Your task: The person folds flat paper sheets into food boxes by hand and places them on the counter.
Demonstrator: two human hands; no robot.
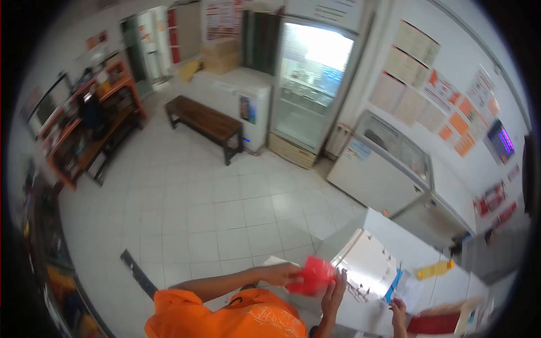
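My left hand point(282, 274) grips a red, soft-looking piece point(313, 275), cloth or a pouch; I cannot tell which. My right hand point(333, 294) is closed at its right edge, fingers pointing up beside a flat white panel or box point(369, 262) with dark marks. That white item lies on a white counter point(403, 248). Further right, another person's hand point(398, 308) is at a blue strip point(394, 285). A yellow packet or bottle point(435, 269) lies behind it. My orange shirt fills the bottom of the view.
A red flat item point(434, 324) lies at the counter's near right. Beyond stand a chest freezer point(372, 169) and a lit glass-door fridge point(310, 96). A wooden bench point(205, 118) stands on the tiled floor point(191, 208). Orange shelves point(90, 112) line the left side.
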